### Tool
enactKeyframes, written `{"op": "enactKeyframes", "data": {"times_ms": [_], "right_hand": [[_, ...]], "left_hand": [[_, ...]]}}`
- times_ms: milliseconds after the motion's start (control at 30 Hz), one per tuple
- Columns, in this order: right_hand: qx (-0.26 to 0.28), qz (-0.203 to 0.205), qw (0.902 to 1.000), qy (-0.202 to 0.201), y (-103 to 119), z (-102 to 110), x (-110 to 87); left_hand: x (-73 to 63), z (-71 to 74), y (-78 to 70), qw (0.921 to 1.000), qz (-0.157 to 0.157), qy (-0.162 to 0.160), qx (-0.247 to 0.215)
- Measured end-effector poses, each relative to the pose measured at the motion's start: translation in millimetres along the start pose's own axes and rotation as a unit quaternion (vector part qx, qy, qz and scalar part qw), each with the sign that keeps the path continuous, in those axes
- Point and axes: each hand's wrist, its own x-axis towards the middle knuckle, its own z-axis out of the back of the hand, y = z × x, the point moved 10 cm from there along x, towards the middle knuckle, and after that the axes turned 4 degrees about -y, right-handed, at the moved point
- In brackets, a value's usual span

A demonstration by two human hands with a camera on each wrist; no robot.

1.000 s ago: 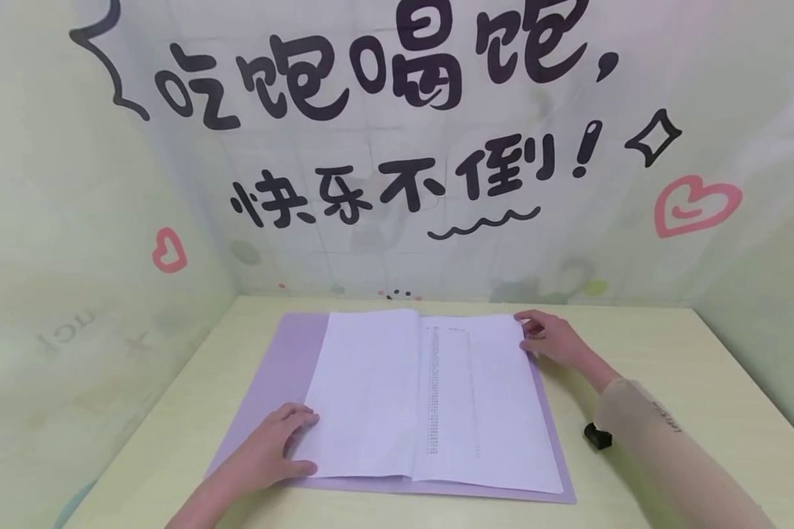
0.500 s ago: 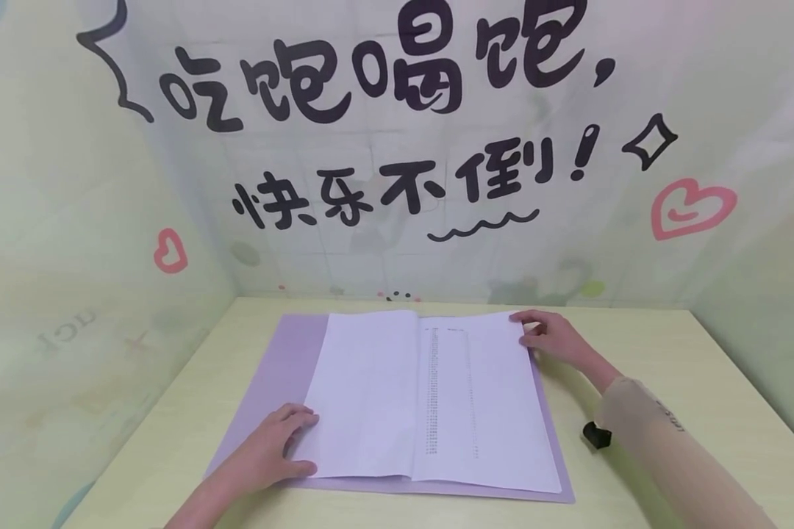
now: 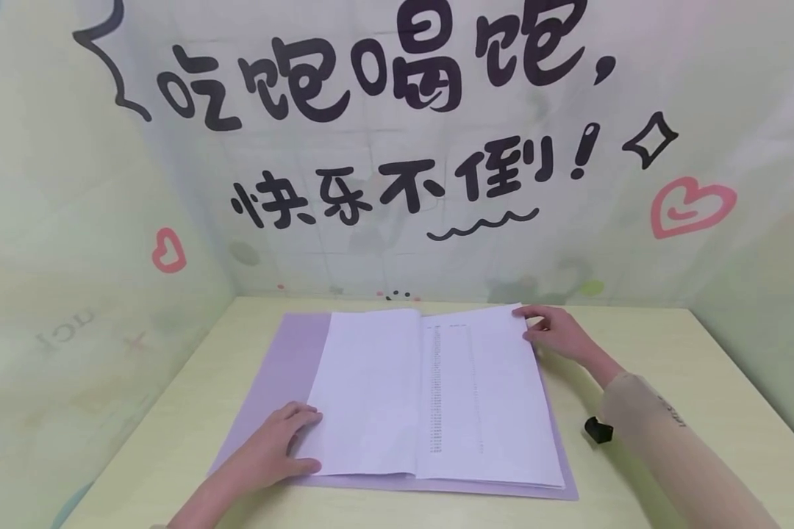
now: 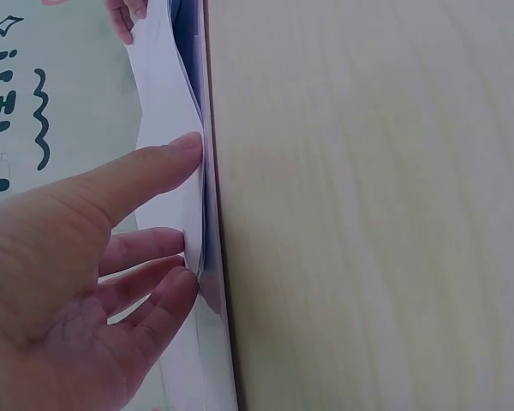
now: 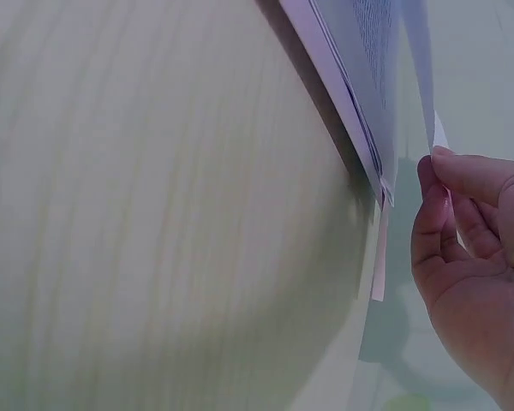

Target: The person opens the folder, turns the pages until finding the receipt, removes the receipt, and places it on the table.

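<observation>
On the table lies a purple folder (image 3: 291,353), spread wide with white paper pages in it. The left page (image 3: 370,389) is blank; columns of small print run down the right page (image 3: 503,397). My right hand (image 3: 559,334) pinches the far right corner of that right page between thumb and fingers. In the right wrist view the pinched sheet (image 5: 421,68) is raised off the pages beneath it. My left hand (image 3: 278,444) rests on the near left edge of the left page, thumb and fingers spread apart, as the left wrist view also shows.
A small black object (image 3: 598,430) sits on the light wooden table (image 3: 688,382) beside the right sleeve. Behind the table hangs a pale curtain (image 3: 403,257) with large black lettering and pink hearts, and it also closes off both sides.
My right hand has lifted the far right corner of the printed page, which now stands higher than before. The left hand stays in place on the left page.
</observation>
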Motion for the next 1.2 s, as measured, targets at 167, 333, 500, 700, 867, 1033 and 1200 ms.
{"op": "enactKeyframes", "data": {"times_ms": [167, 333, 500, 700, 867, 1033, 1200], "right_hand": [[0.003, 0.003, 1.0000, 0.001, -1, 3, -2.7], [0.004, 0.001, 1.0000, 0.001, -4, 7, -7.5], [0.008, -0.002, 1.0000, 0.003, -1, 10, -11.5], [-0.008, -0.020, 0.9995, 0.024, 5, 14, -7.9], [-0.037, -0.003, 0.9979, 0.052, 17, 22, -1.0], [-0.062, 0.030, 0.9949, 0.074, 37, 32, 9.9], [-0.079, 0.066, 0.9919, 0.074, 67, 41, 24.3]], "left_hand": [[2.9, -0.6, -2.7, 0.9999, -0.005, 0.002, -0.008], [6.9, -3.3, -2.0, 0.9999, 0.000, 0.007, -0.008], [8.2, -5.6, -1.3, 0.9999, 0.001, 0.008, -0.010], [7.0, -5.5, -3.5, 0.9999, -0.008, 0.007, -0.012], [6.8, -4.6, -4.1, 0.9999, -0.007, 0.007, -0.010], [6.6, -4.3, -4.8, 0.9999, -0.006, 0.008, -0.011], [6.8, -4.9, -4.5, 0.9999, -0.003, 0.009, -0.013]]}}
